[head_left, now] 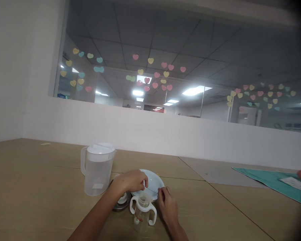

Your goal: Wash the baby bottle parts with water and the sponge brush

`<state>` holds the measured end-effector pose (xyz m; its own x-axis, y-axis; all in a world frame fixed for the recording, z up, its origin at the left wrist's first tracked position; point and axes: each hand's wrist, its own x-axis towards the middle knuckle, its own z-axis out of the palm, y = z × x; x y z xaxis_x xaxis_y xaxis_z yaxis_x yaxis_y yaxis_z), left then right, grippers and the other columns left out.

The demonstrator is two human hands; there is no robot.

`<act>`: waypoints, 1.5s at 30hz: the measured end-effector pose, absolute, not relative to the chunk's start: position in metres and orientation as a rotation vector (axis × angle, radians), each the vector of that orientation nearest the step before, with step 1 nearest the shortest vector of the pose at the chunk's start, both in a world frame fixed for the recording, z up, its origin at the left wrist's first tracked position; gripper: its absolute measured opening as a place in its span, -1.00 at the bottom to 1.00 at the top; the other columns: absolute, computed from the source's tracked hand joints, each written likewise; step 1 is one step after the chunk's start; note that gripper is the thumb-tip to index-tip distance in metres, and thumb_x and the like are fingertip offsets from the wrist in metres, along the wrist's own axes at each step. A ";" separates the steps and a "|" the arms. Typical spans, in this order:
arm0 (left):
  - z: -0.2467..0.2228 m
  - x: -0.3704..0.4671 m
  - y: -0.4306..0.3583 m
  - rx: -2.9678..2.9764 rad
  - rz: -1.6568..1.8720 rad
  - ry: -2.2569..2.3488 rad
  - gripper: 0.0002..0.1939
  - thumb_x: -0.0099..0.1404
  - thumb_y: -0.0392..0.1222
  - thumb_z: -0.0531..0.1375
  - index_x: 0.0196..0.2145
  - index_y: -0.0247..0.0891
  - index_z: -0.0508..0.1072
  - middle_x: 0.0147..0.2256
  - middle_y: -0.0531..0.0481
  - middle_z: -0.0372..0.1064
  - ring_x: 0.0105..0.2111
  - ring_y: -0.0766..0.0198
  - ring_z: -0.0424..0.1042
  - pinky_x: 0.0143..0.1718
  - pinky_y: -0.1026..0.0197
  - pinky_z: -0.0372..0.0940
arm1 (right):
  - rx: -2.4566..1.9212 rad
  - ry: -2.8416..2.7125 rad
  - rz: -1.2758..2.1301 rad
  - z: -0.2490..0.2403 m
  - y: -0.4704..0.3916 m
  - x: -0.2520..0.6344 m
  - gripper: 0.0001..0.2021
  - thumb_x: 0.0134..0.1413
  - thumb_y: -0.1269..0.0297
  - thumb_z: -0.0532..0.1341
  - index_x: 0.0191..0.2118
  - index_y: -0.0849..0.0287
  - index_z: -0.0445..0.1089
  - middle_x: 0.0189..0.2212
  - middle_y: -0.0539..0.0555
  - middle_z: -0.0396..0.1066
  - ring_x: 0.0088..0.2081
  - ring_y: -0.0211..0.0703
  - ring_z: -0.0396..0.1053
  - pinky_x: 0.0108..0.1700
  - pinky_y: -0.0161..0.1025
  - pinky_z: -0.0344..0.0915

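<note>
A lidded clear pitcher [97, 169] stood at left on the worktop [35, 187]; the left hand [130, 181] hovered above a two-handled baby bottle [142, 214], fingers pinched shut on a thin white item [143, 183] too small to identify; a pale blue plate [154, 181] lay just behind; the right hand [168, 205] rested beside the bottle, fingers pinched together on a fine strand; a teal mat [271, 180] lay far right.

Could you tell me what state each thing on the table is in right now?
pitcher: upright, lid on.
baby bottle: upright, top off, under both hands.
plate: flat behind the bottle.
left hand: pinching a thin straw.
right hand: pinching the straw's other end.
green mat: lying flat.
</note>
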<state>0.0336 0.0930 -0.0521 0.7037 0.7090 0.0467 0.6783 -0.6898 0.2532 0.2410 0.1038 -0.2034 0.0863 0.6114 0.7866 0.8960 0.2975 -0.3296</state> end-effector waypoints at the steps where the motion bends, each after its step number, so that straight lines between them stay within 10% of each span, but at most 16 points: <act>1: -0.051 0.034 0.091 2.705 0.213 1.112 -0.68 0.13 -0.33 0.09 -0.17 -0.17 0.49 -0.25 0.01 0.52 -0.33 0.27 0.43 -0.40 0.32 0.19 | -1.406 -1.618 -0.379 -0.203 0.104 0.241 -0.53 0.26 0.03 -0.19 -0.49 0.13 0.27 -0.48 0.07 0.36 -0.54 -0.25 0.33 -0.48 -0.32 0.13; 45: -0.048 0.017 0.102 2.556 0.045 1.595 -0.65 0.21 -0.22 0.10 -0.05 -0.19 0.44 0.00 -0.11 0.41 -0.03 0.15 0.41 -0.11 0.23 0.28 | -1.481 -1.611 -0.388 -0.201 0.101 0.239 -0.52 0.26 0.04 -0.19 -0.48 0.13 0.31 -0.48 0.08 0.40 -0.50 -0.22 0.37 -0.47 -0.32 0.10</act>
